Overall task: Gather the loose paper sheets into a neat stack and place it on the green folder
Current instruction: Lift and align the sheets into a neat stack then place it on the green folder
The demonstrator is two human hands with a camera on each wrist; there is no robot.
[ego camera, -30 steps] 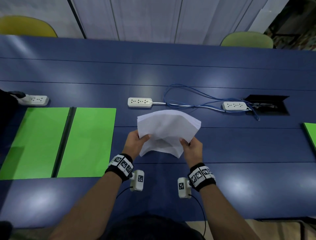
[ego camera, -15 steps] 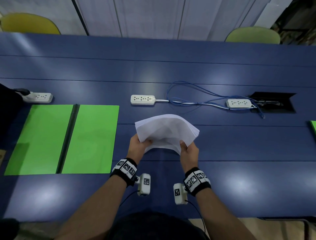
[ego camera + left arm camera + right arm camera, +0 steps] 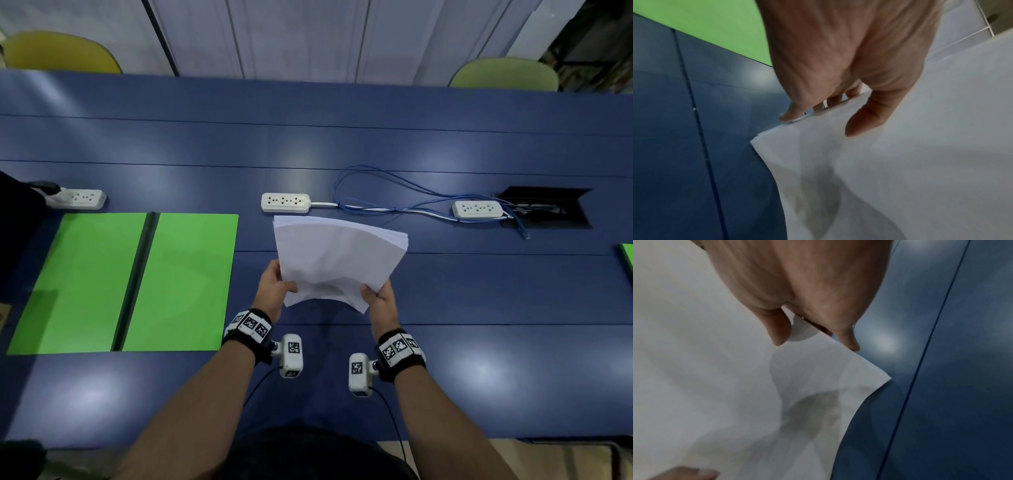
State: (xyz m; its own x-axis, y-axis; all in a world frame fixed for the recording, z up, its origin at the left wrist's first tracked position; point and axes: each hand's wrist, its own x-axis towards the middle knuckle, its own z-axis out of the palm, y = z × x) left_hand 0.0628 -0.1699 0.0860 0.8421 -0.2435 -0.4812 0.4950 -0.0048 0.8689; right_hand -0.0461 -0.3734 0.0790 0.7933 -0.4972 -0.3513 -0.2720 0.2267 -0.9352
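Note:
A stack of white paper sheets [image 3: 337,255] is held tilted above the blue table [image 3: 479,294], its far edge fanned and its near edge sagging. My left hand [image 3: 275,286] pinches the stack's left side, thumb on top [image 3: 865,120], fingers underneath. My right hand [image 3: 378,298] pinches the right side the same way, thumb [image 3: 780,331] on top of the paper sheets [image 3: 705,369]. The open green folder [image 3: 181,281] lies flat on the table to the left of the hands, with a dark spine down its middle; a corner of it shows as the green folder [image 3: 715,21] behind the left hand.
Three white power strips [image 3: 286,202] [image 3: 478,209] [image 3: 80,198] lie beyond the paper, joined by a looping blue cable [image 3: 394,195]. A dark open cable hatch [image 3: 548,205] is at right. Another green sheet [image 3: 628,255] pokes in at the right edge. Two chairs stand across the table.
The stack has been raised and tilted more upright, and its sheets sit more squared than a second ago. Both hands kept their grip and shifted slightly.

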